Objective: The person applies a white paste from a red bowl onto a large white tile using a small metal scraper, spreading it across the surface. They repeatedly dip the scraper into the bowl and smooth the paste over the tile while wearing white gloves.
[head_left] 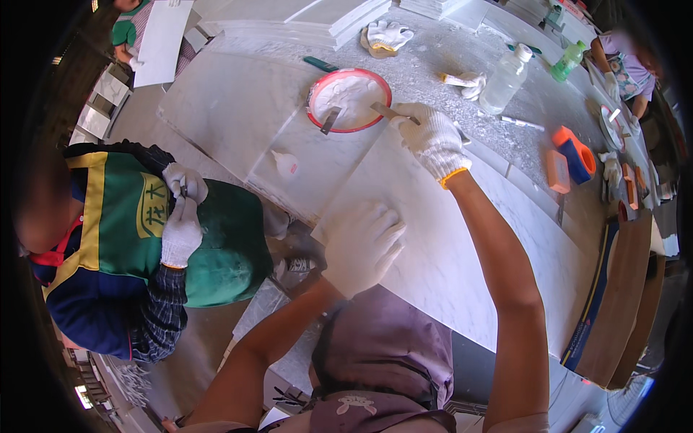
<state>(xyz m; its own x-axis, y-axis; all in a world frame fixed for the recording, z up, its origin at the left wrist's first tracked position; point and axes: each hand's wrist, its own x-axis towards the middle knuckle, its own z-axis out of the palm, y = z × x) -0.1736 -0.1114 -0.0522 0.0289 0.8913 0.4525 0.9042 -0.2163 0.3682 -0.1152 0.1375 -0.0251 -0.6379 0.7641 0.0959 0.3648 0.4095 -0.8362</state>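
My right hand (433, 141), in a white knit glove with an orange cuff, is closed around a putty knife (382, 110). Its metal blade reaches over the near right side of a red-rimmed bowl (354, 130) of white paste (350, 92). A second flat metal blade (330, 120) leans on the bowl's near rim. My gloved left hand (364, 245), slightly blurred, lies flat with fingers stretched out on a white marble-patterned slab (462, 260) in front of me. Left of the slab, a small white squeeze bottle (284, 164) lies on a neighbouring panel.
A co-worker in a green apron (224, 238) sits close at my left, gloved hands together. Beyond the bowl lie gloves (386, 36), a clear plastic bottle (505, 79) and a green bottle (569, 61). An orange-blue tape roll (577, 155) and orange block (556, 172) sit right.
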